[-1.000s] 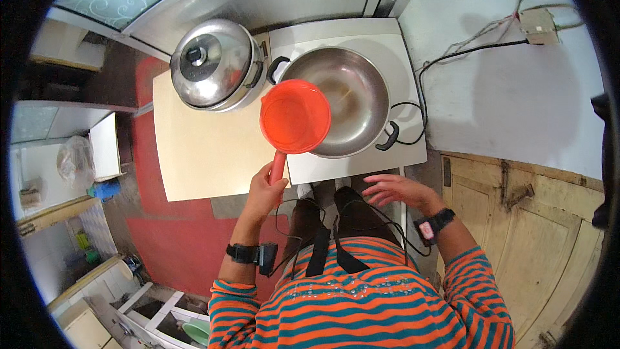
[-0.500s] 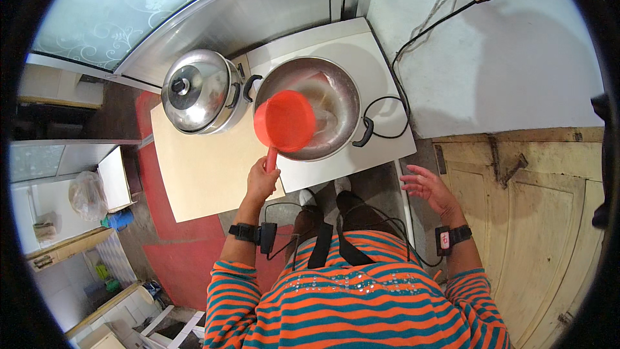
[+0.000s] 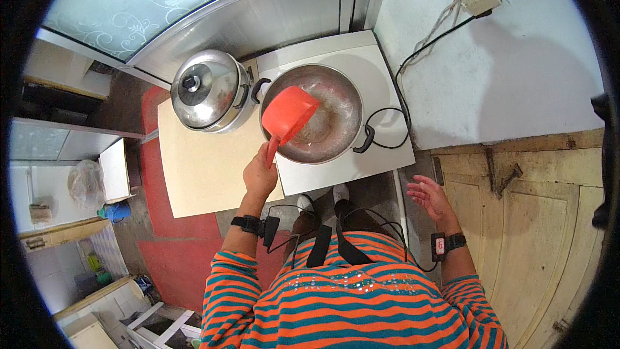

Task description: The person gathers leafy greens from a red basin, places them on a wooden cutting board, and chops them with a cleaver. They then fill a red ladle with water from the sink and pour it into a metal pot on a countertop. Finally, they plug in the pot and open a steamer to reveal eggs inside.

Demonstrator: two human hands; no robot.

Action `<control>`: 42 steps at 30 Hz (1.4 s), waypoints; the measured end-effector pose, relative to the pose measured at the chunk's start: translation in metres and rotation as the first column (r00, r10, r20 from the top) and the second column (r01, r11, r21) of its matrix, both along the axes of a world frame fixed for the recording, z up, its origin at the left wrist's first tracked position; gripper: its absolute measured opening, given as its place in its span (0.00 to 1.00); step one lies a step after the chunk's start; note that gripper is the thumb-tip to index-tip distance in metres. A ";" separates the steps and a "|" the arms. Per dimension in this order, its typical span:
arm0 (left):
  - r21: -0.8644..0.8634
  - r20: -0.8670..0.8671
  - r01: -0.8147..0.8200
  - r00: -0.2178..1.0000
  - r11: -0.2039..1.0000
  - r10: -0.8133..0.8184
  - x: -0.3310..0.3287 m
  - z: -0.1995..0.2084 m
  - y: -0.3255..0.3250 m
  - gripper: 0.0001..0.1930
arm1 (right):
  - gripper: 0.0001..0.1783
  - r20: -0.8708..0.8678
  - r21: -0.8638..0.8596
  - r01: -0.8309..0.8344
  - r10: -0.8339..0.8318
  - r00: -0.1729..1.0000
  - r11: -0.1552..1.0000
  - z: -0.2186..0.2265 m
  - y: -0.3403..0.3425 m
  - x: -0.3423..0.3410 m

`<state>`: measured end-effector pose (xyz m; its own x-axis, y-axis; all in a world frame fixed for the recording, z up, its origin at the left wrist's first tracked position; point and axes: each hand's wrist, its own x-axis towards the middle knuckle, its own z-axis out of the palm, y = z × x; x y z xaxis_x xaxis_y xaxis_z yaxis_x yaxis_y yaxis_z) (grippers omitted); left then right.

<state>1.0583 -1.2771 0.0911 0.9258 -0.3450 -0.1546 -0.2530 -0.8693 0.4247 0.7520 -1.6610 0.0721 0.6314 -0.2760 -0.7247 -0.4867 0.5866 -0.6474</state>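
Scoops: one, red, tilted over the pan.
Pans: one open pan; one lidded pot.
Left hand: my fingers clamped on the scoop's handle.
Right hand: fingers spread, holding nothing.

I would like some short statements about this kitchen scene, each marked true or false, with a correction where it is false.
1. The left hand holds the red scoop by its handle. True.
2. The red scoop is tilted over the lidded pot. False: it is over the open metal wok.
3. The right hand is open and holds nothing. True.
4. The wok stands on the beige board. False: it stands on the white cooktop.
5. The lidded pot is left of the wok. True.
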 end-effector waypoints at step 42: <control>-0.591 -0.757 -0.570 0.150 -0.570 0.635 -0.544 0.067 0.535 0.14 | 0.14 -0.206 -0.097 -0.898 0.874 0.440 0.429 -0.020 0.462 0.123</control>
